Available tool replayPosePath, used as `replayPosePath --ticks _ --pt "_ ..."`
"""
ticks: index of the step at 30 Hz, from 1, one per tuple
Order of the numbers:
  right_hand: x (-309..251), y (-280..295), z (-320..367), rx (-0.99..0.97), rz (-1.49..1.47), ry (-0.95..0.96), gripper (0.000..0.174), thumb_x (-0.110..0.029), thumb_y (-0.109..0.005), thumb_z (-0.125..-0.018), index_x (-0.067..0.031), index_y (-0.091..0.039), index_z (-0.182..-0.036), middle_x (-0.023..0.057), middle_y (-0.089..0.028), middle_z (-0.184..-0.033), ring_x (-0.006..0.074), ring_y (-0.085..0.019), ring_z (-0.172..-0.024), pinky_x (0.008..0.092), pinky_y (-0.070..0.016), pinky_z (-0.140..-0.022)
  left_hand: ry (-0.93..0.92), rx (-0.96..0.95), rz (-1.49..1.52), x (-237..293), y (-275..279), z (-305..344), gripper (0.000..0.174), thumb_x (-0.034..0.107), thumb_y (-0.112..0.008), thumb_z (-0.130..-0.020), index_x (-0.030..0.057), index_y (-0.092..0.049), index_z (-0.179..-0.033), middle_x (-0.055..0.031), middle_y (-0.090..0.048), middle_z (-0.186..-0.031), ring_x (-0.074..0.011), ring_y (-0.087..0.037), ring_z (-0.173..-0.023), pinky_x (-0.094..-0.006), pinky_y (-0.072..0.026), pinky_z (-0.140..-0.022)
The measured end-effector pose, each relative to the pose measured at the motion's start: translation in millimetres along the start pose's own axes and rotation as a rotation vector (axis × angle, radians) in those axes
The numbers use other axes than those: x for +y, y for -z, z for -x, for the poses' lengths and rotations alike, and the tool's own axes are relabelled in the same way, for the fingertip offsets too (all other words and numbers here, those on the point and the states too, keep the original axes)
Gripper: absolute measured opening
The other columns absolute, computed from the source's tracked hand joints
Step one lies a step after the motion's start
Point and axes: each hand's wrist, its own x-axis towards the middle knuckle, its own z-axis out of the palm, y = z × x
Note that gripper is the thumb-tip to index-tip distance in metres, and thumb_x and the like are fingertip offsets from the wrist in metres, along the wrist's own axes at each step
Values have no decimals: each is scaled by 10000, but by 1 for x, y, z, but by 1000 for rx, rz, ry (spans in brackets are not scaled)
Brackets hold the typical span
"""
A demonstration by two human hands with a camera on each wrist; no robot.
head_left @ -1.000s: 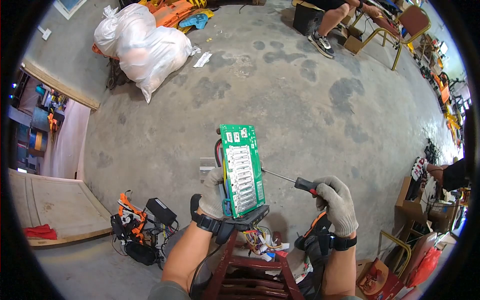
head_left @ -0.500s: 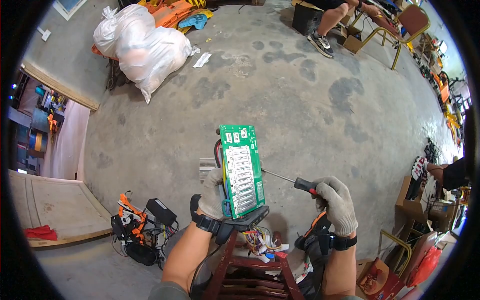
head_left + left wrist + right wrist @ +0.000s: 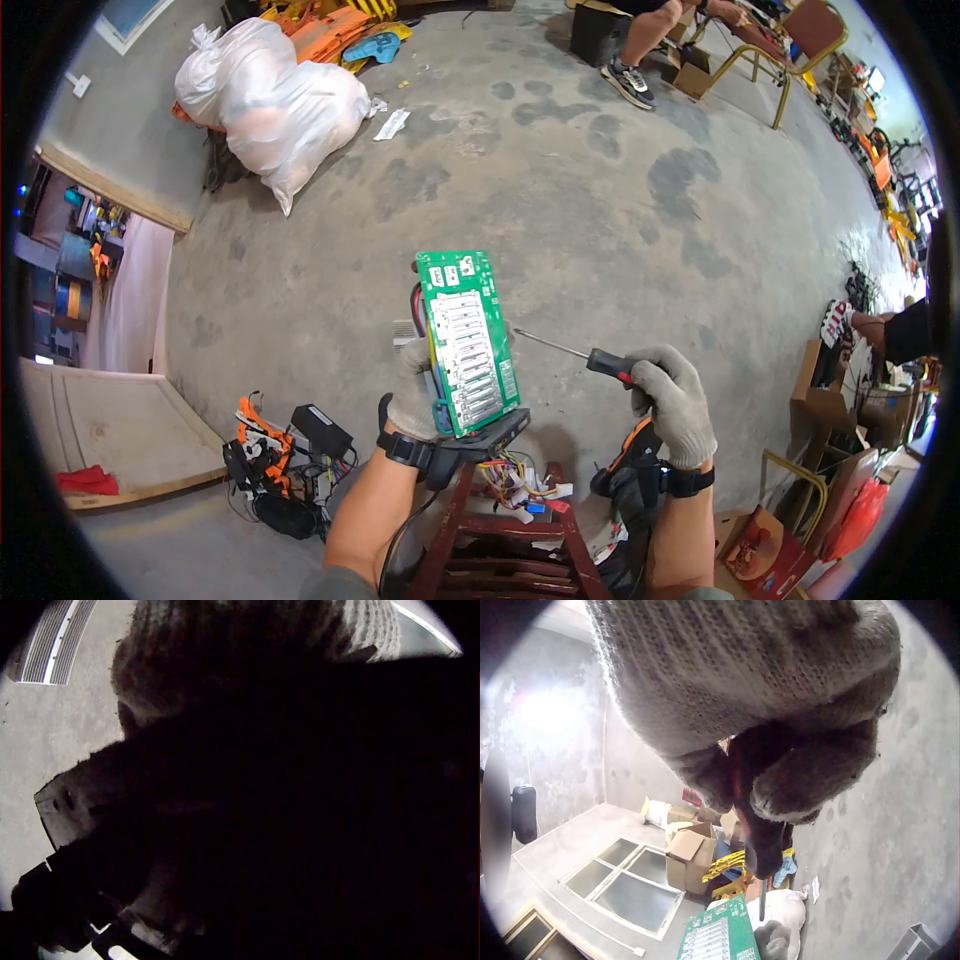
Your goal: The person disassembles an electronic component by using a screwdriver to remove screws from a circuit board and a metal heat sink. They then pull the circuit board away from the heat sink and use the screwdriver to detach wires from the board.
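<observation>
My gloved left hand (image 3: pixel 418 392) holds a green circuit board (image 3: pixel 463 340) upright by its lower left edge, with coloured wires running along that side. The board's bottom sits on a black part (image 3: pixel 495 432) above a dark red stool (image 3: pixel 500 545). My gloved right hand (image 3: pixel 672 400) grips the black and red handle of a screwdriver (image 3: pixel 590 360), whose thin shaft points left and ends just right of the board. In the right wrist view the glove wraps the screwdriver handle (image 3: pixel 761 840) and the green circuit board (image 3: pixel 721 934) shows below. The left wrist view is mostly dark glove (image 3: pixel 247 667).
White filled sacks (image 3: pixel 270 100) lie at the back left on the concrete floor. A heap of wired electronic parts (image 3: pixel 285 460) sits left of the stool. A seated person's legs (image 3: pixel 645 35) and a chair (image 3: pixel 800 50) are at the back. Cardboard boxes (image 3: pixel 830 390) stand at the right.
The board and my left hand have shifted slightly left. The screwdriver tip has drawn a little away from the board's right edge. The view has tilted a bit.
</observation>
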Motion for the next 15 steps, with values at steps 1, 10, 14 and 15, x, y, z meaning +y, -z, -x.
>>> replayPosePath --ticks 1,10,14,15 --pt "0 0 0 14 -5 -1 220 -150 -681 -969 42 -712 -1072 58 -674 -813 125 -624 -667 300 -522 -620 -24 -1 -48 1 3 -1 1078 605 -845 -810 58 -427 -1639 -248 -575 -1557 -404 -648 -1346 -605 -566 -1115" --pt "-1 0 2 -58 65 -20 318 -211 -719 -960 45 -727 -1149 63 -690 -835 118 -642 -694 293 -530 -648 -151 111 -153 -1 -21 2 886 521 -736 -884 8 -493 -1563 -256 -653 -1446 -363 -723 -1219 -509 -641 -991" --pt "0 1 2 -45 98 -13 331 -221 -729 -947 45 -731 -1145 68 -697 -850 121 -649 -707 301 -540 -663 -117 75 -146 1 -21 3 931 548 -754 -862 2 -485 -1566 -262 -642 -1454 -374 -722 -1211 -508 -638 -995" --pt "0 1 1 -48 104 -9 328 -219 -729 -945 43 -732 -1141 69 -698 -855 123 -651 -711 305 -543 -668 -120 99 -139 1 -27 3 942 523 -797 -846 4 -484 -1567 -263 -645 -1446 -379 -721 -1208 -521 -634 -1011"
